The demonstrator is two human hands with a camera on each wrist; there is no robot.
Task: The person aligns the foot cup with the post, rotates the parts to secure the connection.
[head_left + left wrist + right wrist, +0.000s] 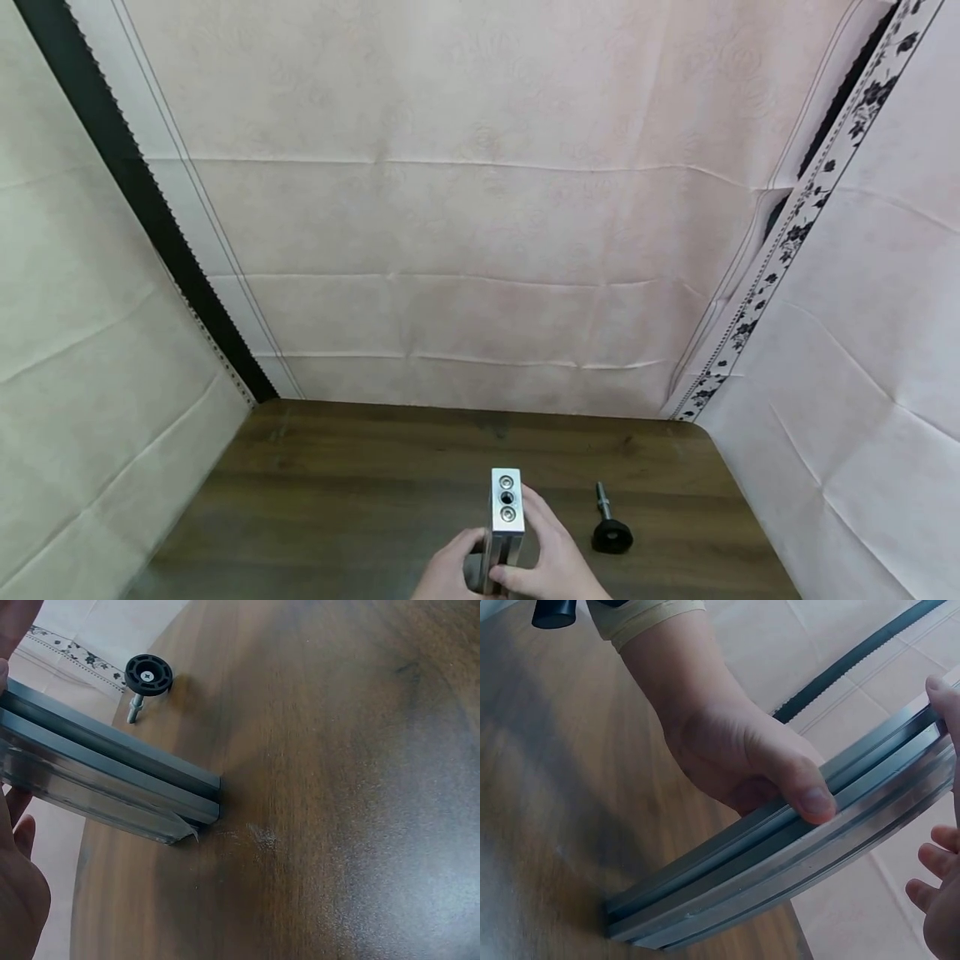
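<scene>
A slotted aluminium profile (pixel 504 542) stands between both hands, its end plate (pixel 507 500) facing up with two screws and a hole between them. My left hand (pixel 450 568) grips it from the left, with the thumb (pixel 814 801) laid along its slotted face in the right wrist view. My right hand (pixel 561 557) holds it from the right nearer the top, thumb in front and fingers partly hidden behind. In the left wrist view the profile's lower end (pixel 202 802) is down at the tabletop, with a loose flap of clear film at its corner.
On the wooden table (pixel 337 475), right of the hands, lies a levelling foot (pixel 612 536) with a black round base and a threaded stud. Pale cloth walls (pixel 465 217) enclose the table at the back and both sides.
</scene>
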